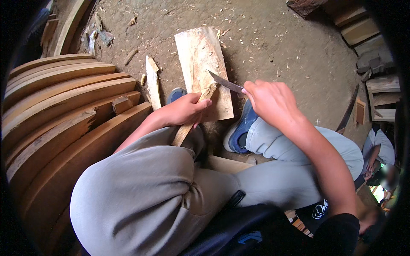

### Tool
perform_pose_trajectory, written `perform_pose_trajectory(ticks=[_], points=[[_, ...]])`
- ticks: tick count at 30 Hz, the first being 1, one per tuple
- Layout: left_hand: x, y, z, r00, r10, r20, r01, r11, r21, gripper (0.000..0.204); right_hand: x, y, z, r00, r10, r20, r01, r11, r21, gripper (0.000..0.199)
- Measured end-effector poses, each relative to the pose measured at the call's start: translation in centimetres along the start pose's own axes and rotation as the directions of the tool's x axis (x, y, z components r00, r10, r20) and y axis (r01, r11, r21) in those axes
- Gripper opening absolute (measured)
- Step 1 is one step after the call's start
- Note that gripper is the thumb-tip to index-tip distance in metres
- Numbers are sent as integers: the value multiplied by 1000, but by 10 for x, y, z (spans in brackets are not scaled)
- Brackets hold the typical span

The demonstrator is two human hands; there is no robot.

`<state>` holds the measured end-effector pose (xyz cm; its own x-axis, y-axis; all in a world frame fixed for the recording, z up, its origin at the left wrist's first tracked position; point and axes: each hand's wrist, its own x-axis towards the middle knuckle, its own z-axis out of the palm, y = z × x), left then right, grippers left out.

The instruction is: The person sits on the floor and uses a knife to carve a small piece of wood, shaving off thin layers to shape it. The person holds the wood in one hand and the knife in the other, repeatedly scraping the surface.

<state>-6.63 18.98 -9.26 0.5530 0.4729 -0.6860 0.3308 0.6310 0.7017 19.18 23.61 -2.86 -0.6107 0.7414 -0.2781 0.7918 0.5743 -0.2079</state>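
Observation:
My left hand (188, 110) is closed round a rough strip of wood (183, 133), which slants up and to the right between my knees. The strip's upper end (208, 91) lies over a pale flat board (198, 49) on the ground in front of me. In my right hand (271, 100) is a knife (224, 82), gripped at its handle, which my fingers hide. Its dark blade points left and up over the board, just above the strip's end. Whether the blade touches the wood I cannot tell.
Stacked planks (72, 91) rise close on my left. A split wood piece (152, 83) lies beside the board, with chips scattered over the dirt floor (273, 47). My blue shoe (243, 134) is right of the board. Other people (378, 147) sit at the far right near more timber (382, 100).

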Motion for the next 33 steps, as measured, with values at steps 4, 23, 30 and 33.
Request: perform_pose_trajectory(ticks=[4,23,30,33], points=[[4,-12,0,1000,20,14,-19,995,-101,36,4,5,-3,997,-73,16,73,997,-25,21],[-5,3,1,996,-66,56,65,998,27,27,18,25,-3,973,-227,31,229,970,-83,19],[-9,14,1,990,-131,57,128,990,55,25,48,40,-11,919,-302,252,328,942,-69,15],[-11,13,1,991,-123,50,121,992,48,23,58,34,-25,904,-265,334,300,952,-55,18]])
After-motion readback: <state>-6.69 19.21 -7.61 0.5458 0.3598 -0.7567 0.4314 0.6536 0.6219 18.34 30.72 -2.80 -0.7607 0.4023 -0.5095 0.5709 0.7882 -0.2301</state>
